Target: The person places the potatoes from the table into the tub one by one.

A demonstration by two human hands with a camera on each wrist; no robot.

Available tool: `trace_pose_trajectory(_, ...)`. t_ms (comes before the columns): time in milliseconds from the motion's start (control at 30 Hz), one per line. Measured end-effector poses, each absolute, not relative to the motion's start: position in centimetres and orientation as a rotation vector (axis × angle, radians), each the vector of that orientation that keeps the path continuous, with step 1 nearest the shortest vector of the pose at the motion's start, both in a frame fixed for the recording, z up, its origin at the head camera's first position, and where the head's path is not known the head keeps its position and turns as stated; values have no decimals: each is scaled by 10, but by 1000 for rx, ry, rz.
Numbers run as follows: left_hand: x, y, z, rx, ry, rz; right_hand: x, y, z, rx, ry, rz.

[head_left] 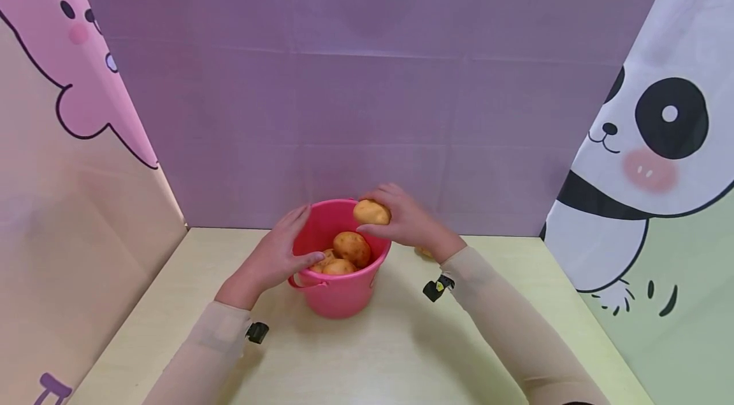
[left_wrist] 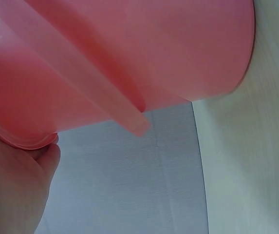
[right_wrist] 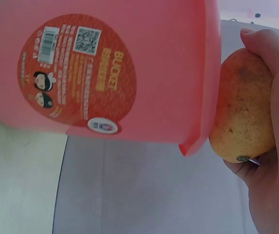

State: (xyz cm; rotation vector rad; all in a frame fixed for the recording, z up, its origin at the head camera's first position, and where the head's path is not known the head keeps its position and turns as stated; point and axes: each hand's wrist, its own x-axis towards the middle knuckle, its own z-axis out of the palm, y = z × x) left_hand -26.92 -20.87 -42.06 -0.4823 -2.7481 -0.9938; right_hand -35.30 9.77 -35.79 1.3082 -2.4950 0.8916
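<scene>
A pink bucket (head_left: 338, 295) stands upright on the table with several potatoes (head_left: 352, 248) in it. My left hand (head_left: 278, 252) holds its rim on the left side, with the thumb reaching over the opening. In the left wrist view that hand (left_wrist: 15, 183) lies against the rim, and most of its fingers are hidden. Above the bucket's right rim, my right hand (head_left: 404, 217) grips another potato (head_left: 371, 212) between thumb and fingers. The right wrist view shows this speckled potato (right_wrist: 244, 107) right beside the rim, over the bucket's labelled side.
Another potato (head_left: 424, 253) lies on the table behind my right wrist, mostly hidden. A purple cloth wall (head_left: 373, 106) rises at the table's back edge. Printed side walls, one with a panda (head_left: 654, 137), flank the pale table (head_left: 344, 367). The bucket's handle (left_wrist: 95, 92) hangs on its near side.
</scene>
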Motion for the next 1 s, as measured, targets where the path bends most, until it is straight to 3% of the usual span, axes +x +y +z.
trace_pose_trajectory(1000,-268,-211,-420,-536,-2734,-953,-360,38,-360,1493,-2520,755)
